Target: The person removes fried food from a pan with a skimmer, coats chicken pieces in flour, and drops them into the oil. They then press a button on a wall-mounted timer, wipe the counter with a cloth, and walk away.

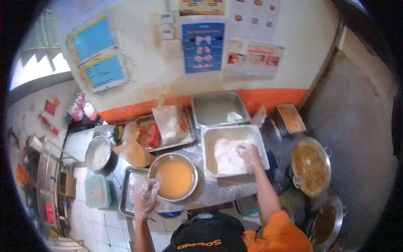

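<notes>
My right hand [250,154] reaches into a deep steel pan [205,145] and rests in the white flour [226,155] at its right side, fingers apart and partly hidden by the powder. My left hand [147,195] wears a crumpled clear plastic glove. It is over the right part of a shallow metal tray [125,197], close to the rim of a round steel bowl [194,185]. Orange liquid [173,178] nearly fills that bowl. Blurred, wrinkled plastic hides the left fingers, so I cannot tell whether they hold something.
Behind the flour stands another steel pan [199,110] with a small white cup [234,117]. A tray [189,140] at the back holds a bag [167,126] and a red packet [152,134]. Two large oil-filled pans [310,168] [325,224] stand right. A flour bowl [98,153] sits left.
</notes>
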Tool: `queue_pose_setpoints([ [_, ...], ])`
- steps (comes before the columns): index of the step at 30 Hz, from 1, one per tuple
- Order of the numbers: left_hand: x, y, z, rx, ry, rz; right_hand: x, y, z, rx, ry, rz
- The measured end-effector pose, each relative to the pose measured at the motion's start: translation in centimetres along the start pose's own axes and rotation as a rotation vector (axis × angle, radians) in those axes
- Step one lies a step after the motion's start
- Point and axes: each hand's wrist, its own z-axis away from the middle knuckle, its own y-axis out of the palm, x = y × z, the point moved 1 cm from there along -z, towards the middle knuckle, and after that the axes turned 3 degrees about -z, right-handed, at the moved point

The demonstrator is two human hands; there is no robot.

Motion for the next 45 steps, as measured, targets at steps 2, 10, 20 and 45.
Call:
queue_pose_setpoints([
  [2,-3.5,-0.6,-1.3,-0.080,0.081,-0.086,-1.9,0.4,0.4,-0.162,0.100,0.031],
  [10,-8.8,-2.5,-21.6,-0.099,0.357,0.132,-0.3,-0.9,5.6,-0.316,0.293,0.304],
  [20,-23.3,-3.6,-47.7,-0.227,0.171,0.549,-1.5,-0.5,5.0,-0.205,0.221,0.328],
  [45,-29.5,-0.2,-53.9,0.110,0.198,1.000,1.2,-1.0,4.4,-0.124,0.328,0.518],
])
